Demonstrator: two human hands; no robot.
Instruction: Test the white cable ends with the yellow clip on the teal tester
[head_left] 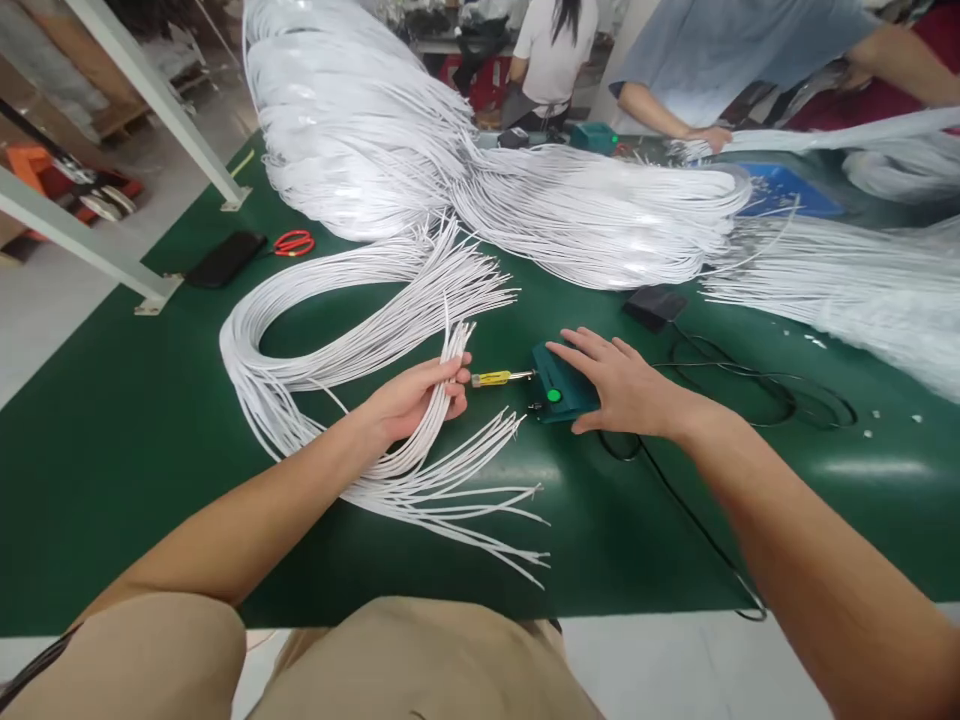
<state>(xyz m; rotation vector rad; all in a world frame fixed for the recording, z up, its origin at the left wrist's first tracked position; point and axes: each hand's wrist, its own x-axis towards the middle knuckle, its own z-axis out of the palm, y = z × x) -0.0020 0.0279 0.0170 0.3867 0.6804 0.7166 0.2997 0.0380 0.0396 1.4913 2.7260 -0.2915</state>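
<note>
Head view, looking down at a green bench (112, 480), I see two bare hands at work among white wires. On the left, the left hand (409, 400) has its grip pinched round a bundle of white wires (433, 415), near their ends, which poke up past the fingers. Over to the right, the right hand (630, 388) has its grip spread, fingers fanned across the right part of a dark green box (574, 400) with the thumb by the near edge; how firmly it presses, I cannot tell. That box shows a round green light (554, 396), and a yellow-handled screwdriver (493, 379) (or something very like one) lies between it and the left hand, shaft pointing at the box.

More wires fan out on the near side, while a curved hank (247, 340) sits to the far left of the hands. Beyond it rises a great heap of white wires (360, 120). Red-handled scissors (293, 243) lie beside a black phone-like slab (225, 259) at far left. Black cable (694, 515) trails right of the box. At far right, a co-worker's hand (709, 138) is on another white bundle, near a blue tray (780, 190).
</note>
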